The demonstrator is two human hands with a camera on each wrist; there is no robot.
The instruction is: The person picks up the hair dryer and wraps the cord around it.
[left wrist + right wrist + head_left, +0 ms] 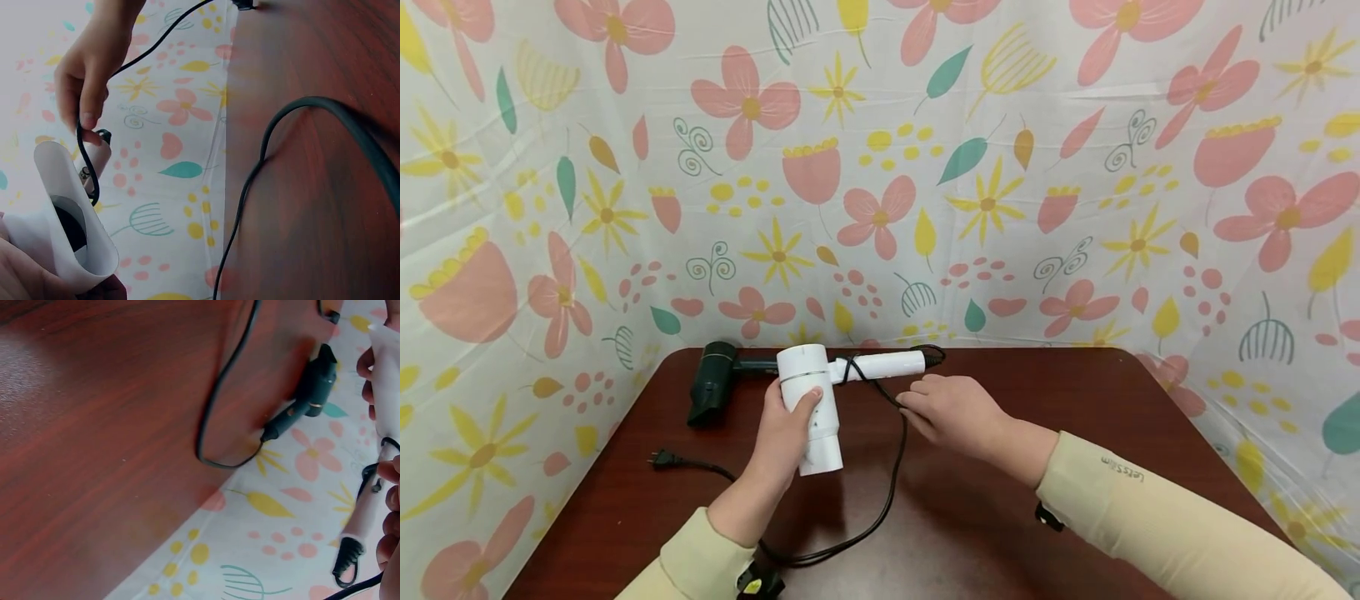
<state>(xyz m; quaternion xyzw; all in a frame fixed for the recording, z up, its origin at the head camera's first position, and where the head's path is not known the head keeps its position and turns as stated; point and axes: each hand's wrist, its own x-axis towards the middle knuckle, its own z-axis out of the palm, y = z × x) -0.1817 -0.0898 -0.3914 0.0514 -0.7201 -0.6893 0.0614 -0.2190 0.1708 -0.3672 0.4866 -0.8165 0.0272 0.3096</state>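
Hair dryer [826,421] in white is held by the left grip [781,437], raised above the counter [992,525]. That grip is closed round the barrel, its thumb lying across the side nearest the person. Just below the left grip's thumb, the flattened nozzle [822,457] points back toward the person; the handle [891,365] runs out to the right, beyond the right grip [958,412]. A black cord [892,492] is wound round the handle near the barrel. The right grip, fingertips drawn together, pinches a length of this cord just beside the handle.

Between the two grips, a cord loop hangs down and curves back under the left forearm. To the left of the left grip, a black plug [664,458] lies on the counter with cord trailing from it; which dryer it belongs to, I cannot tell. Beyond the left grip and to its left rests a dark green dryer [711,379], its handle partly hidden behind the white one.

Behind both grips, a curtain [880,117] printed with pink and yellow flowers rises past the counter's far edge. Cream sleeves [1157,500] cover both forearms.
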